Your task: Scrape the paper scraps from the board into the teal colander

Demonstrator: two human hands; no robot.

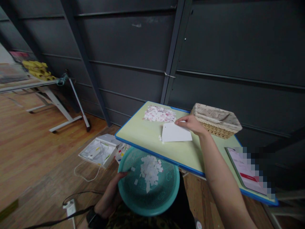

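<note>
My right hand pinches the top edge of a stiff white card that stands tilted on the pale green tabletop. Small white scraps lie at the card's left edge. Behind it is a flat heap of paper scraps, white with pinkish marks. Below the table's near edge, my left hand grips the left rim of a teal plastic colander, thumb over the rim. A pile of white paper scraps rests inside the colander, with a few loose pieces to its left.
A cloth-lined wicker basket stands at the table's back right, and a tablet lies at its right end. On the floor to the left are an open white box with a cable and a power strip. A dark panelled wall rises behind.
</note>
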